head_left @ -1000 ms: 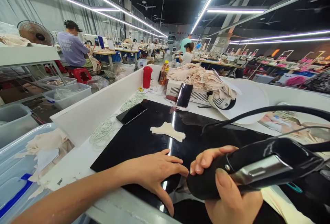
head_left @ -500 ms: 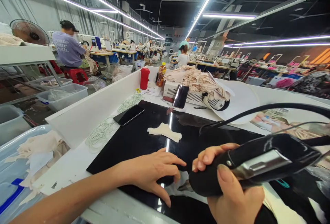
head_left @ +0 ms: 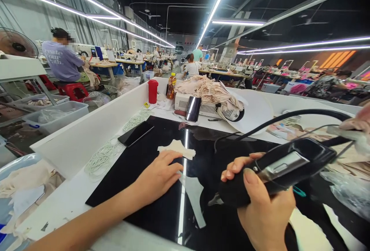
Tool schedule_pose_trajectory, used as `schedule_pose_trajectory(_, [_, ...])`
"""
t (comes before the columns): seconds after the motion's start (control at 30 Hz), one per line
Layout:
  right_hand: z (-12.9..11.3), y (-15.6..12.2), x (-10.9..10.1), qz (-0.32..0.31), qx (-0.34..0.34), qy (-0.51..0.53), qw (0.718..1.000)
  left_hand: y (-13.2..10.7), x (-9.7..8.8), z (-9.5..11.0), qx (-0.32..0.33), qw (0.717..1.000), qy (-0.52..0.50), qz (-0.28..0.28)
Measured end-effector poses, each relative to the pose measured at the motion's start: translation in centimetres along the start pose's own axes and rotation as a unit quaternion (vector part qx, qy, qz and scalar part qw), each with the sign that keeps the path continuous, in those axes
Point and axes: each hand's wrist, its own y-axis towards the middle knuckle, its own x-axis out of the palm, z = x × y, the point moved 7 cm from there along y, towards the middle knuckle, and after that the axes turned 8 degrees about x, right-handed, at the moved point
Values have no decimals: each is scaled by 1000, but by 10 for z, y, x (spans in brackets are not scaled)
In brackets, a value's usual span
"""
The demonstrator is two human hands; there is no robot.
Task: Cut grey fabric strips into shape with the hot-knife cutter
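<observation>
Left hand [head_left: 157,176] and right hand [head_left: 267,208] are well apart on my feed. Right is wrapped tight around the black handheld tool [head_left: 291,166], metal tip angled toward the black board [head_left: 135,166]. Left has its fingers over the near edge of the cream piece [head_left: 176,145], which lies on that board; can't tell if it's touching or pinching anything. Pale grey piece [head_left: 194,189] shows between the hands, upper end right by the left fingers. Black phone [head_left: 135,133] at the board's left edge, coiled cord [head_left: 102,158] beside it on the white worktop [head_left: 60,204].
</observation>
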Motion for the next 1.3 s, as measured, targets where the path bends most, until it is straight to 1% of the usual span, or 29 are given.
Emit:
schedule_pose_trajectory(0.07, [3,1,2,-1,-2,-4,1000,1,7,14,-14,998,-58,-7])
schedule_pose_trajectory(0.13, [6,3,3,2,-3,-7,1000,2,18,29,-20,993,-114,-39])
schedule_pose_trajectory(0.2, [9,5,4,4,-4,-10,1000,3,28,41,-22,987,-143,-71])
schedule_pose_trajectory(0.27, [12,6,6,2,-10,-11,1000,3,35,45,-25,984,-150,-90])
schedule_pose_trajectory(0.43, [18,7,8,-12,-12,-5,1000,1,43,43,-36,984,-136,-106])
schedule_pose_trajectory(0.6, [19,8,8,-15,-14,-11,1000,-2,42,42,-40,984,-129,-114])
schedule_pose_trajectory(0.83, [19,7,9,-8,-1,-20,1000,-3,42,43,-36,985,-127,-109])
schedule_pose_trajectory(1.13, [17,-5,9,-37,1,10,999,-2,41,44,-35,985,-124,-113])
schedule_pose_trajectory(1.3, [21,-5,10,-38,20,2,999,-1,41,44,-34,985,-126,-109])
